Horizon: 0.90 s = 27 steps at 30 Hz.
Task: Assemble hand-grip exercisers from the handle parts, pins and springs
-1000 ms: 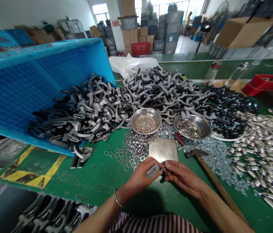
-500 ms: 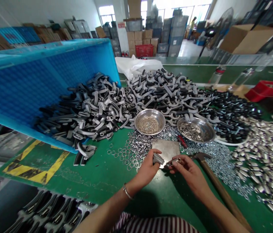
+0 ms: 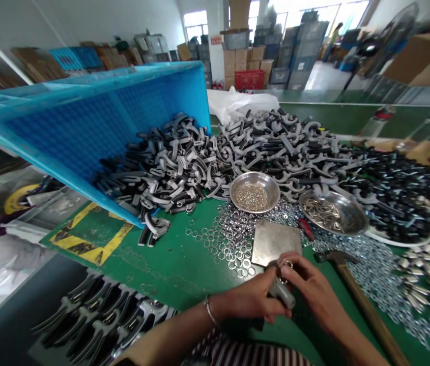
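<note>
My left hand (image 3: 255,301) is wrapped round a small grey handle part (image 3: 282,293), held just above the green table (image 3: 169,264) near its front edge. My right hand (image 3: 312,288) is closed beside it, its fingertips pinching a small metal ring (image 3: 288,264) at the top end of the part. Both hands meet just in front of a flat square metal plate (image 3: 276,241). A wooden-handled hammer (image 3: 363,305) lies to the right of my right hand.
A tipped blue crate (image 3: 85,127) spills grey and black handles (image 3: 207,157). Two steel bowls, one of washers (image 3: 255,190) and one of pins (image 3: 333,211), stand behind the plate, amid loose rings (image 3: 226,241), metal sleeves (image 3: 428,274) and black parts (image 3: 401,188). Finished handles (image 3: 96,317) lie bottom left.
The view has swung left and down. My hands have drawn back toward me off the plate, and the grey part is now upright between them with the ring at its top.
</note>
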Available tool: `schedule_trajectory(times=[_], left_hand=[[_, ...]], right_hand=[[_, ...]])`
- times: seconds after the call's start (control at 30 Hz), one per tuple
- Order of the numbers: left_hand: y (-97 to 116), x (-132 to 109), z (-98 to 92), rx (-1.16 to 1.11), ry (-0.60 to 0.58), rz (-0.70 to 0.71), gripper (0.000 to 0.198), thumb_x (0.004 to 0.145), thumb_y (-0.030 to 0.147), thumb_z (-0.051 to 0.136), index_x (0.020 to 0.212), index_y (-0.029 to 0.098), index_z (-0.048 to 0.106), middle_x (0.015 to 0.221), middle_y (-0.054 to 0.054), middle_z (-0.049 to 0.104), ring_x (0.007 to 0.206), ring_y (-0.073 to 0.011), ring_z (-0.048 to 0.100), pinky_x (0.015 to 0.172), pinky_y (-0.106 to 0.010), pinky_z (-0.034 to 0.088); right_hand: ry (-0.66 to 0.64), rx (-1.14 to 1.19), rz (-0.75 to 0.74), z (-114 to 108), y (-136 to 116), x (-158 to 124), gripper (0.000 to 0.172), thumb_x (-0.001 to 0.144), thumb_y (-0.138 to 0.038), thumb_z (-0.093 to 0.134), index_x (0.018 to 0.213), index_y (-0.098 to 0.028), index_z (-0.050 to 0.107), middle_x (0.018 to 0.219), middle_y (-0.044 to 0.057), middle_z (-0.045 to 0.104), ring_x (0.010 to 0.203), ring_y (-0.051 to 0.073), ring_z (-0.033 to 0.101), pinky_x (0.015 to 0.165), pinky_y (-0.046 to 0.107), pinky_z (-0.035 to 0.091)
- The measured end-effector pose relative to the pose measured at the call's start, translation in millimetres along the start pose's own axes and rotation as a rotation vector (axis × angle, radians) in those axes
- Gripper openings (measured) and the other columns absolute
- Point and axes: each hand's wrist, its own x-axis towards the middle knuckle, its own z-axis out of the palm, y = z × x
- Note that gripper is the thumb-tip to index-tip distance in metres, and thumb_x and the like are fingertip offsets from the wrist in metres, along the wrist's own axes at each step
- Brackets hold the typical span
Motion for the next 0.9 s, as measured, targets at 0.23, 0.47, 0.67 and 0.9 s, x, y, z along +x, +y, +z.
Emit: schedule_trajectory(times=[0.23,0.47,0.67,0.9], left_hand=[[-10,-48,-22.4,-0.342,0.494,0.156,0.032,0.089,0.047,0.058,0.091,0.015,0.052,0.073,-0.005,0.07,0.041,-0.0055,0.044,0.041,-0.019,0.032],[6,-81,-76.2,0.017,0.948,0.285,0.032,0.091,0.048,0.056,0.088,0.016,0.056,0.086,-0.003,0.071,0.053,-0.006,0.05,0.053,-0.019,0.039],[13,-34,-63.3,0.294,0.942,0.452,0.028,0.097,0.042,0.05,0.09,0.017,0.061,0.085,-0.003,0.067,0.067,-0.0111,0.055,0.065,-0.023,0.043],[22,8,-32.9,0.589,0.746,0.493,0.022,0.102,0.035,0.04,0.105,0.018,0.054,0.103,-0.008,0.059,0.097,-0.0189,0.055,0.092,-0.034,0.043]], right_hand=[[-0.271,-0.45,-0.28,39,2,67,0.015,0.096,-0.029,0.054,0.101,-0.019,0.064,0.099,0.007,0.065,0.094,0.021,0.059,0.087,0.037,0.048],[-0.251,-0.574,-0.378,64,22,112,0.009,0.087,-0.019,0.061,0.079,-0.02,0.063,0.093,0.008,0.063,0.099,0.026,0.055,0.094,0.045,0.042],[-0.167,-0.339,-0.176,41,13,84,0.019,0.099,-0.039,0.045,0.099,-0.022,0.055,0.076,0.001,0.065,0.067,0.018,0.064,0.066,0.034,0.052],[-0.223,0.409,0.186,28,3,48,0.031,0.083,-0.045,0.074,0.086,-0.019,0.057,0.067,-0.002,0.066,0.058,0.011,0.062,0.064,0.027,0.05]])
